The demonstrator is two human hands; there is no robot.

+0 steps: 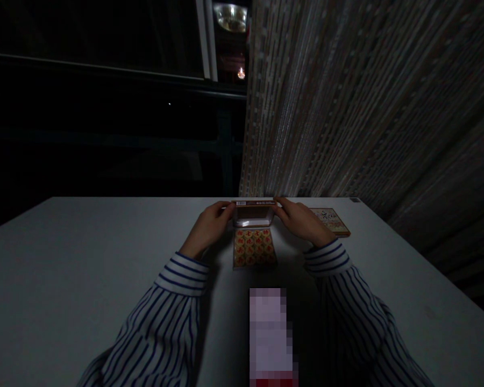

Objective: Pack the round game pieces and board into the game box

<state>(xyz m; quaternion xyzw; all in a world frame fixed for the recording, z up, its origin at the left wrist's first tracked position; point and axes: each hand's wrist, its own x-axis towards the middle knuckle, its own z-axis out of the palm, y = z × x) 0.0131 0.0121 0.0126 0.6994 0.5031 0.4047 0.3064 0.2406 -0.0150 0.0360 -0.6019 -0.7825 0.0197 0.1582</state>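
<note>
My left hand [213, 224] and my right hand [301, 219] grip opposite ends of a shallow box lid [253, 213]. It is tipped up on edge, its hollow side facing me and a printed strip with a barcode along the top. Just in front of the lid, on the table, lies a tray of round Chinese chess pieces [254, 248]. The pieces are pale with red characters and sit in close rows. Neither hand touches them. Whether the lid is hinged to the tray, I cannot tell. My fingertips are partly hidden behind the lid.
A flat printed box [331, 221] lies beyond my right wrist. Near me on the white table [105, 279] is a phone-like object [269, 333], its screen blurred out. A string curtain [298, 107] hangs behind the far right edge. The surroundings are dark.
</note>
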